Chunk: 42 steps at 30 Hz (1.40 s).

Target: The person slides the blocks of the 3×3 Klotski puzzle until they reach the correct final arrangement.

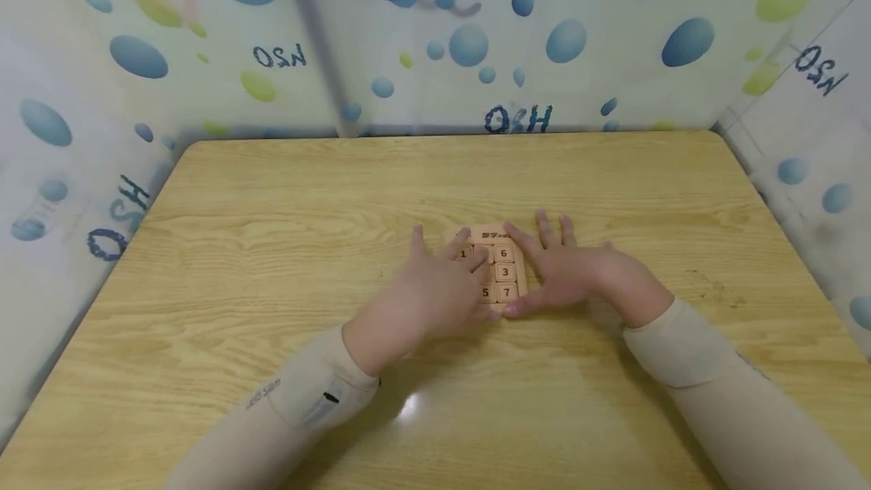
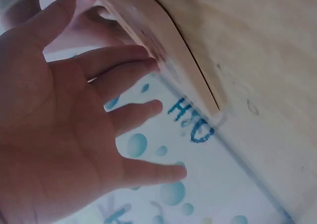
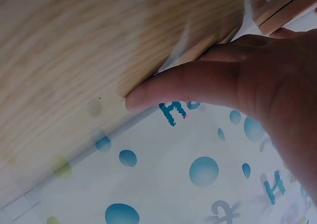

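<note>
A wooden sliding number puzzle lies flat on the table, its tiles marked with dark digits; 1, 6, 3, 5 and 7 show. My left hand is over the puzzle's left side with fingers spread, and covers several tiles. In the left wrist view its fingers reach to the puzzle's face, mostly straight. My right hand holds the puzzle at its right side, thumb at the near edge and index finger at the far edge. Its other fingers stretch away over the table.
The puzzle is on a wood-grain table. Behind and beside the table hang pale sheets printed with blue and green drops and lettering. Light sleeves cover both forearms.
</note>
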### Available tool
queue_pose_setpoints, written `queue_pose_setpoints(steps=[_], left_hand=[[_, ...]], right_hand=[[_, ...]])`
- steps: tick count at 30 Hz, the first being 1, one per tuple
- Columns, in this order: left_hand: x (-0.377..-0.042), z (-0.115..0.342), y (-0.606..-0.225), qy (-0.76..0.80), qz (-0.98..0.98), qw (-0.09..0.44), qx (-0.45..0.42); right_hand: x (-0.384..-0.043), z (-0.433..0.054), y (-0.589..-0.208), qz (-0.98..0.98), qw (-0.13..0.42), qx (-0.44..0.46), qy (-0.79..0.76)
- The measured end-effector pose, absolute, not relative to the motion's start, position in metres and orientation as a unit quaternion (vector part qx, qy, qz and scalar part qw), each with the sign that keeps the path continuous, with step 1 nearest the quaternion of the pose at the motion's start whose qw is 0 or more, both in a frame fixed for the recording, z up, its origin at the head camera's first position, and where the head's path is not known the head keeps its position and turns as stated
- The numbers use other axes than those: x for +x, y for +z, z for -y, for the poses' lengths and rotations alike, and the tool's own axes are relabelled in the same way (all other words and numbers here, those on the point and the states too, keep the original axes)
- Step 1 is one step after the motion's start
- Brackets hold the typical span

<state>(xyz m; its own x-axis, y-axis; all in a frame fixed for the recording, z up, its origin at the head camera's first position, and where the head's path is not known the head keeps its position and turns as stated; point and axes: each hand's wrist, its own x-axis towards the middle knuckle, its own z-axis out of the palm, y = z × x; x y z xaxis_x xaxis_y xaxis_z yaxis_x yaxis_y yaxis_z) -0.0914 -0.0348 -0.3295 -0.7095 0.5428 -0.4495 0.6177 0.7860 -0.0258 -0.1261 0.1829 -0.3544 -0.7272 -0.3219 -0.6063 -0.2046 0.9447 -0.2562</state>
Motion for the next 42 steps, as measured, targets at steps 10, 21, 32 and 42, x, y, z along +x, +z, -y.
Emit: queue_pose_setpoints(steps=[10,21,32,42], left_hand=[[-0.076,0.031,-0.331,-0.058,-0.907,0.22,0.355],[-0.067,0.068,-0.33,-0.056,-0.93,0.218,0.29],[-0.085,0.055,-0.339,-0.024,-0.918,0.233,0.32],[-0.071,0.067,-0.332,-0.046,-0.924,0.25,0.285]], right_hand=[[-0.127,-0.185,-0.356,-0.924,0.34,-0.151,-0.088],[-0.128,-0.18,-0.354,-0.926,0.337,-0.147,-0.084],[-0.125,-0.184,-0.358,-0.924,0.342,-0.141,-0.094],[-0.127,-0.183,-0.356,-0.926,0.341,-0.137,-0.085]])
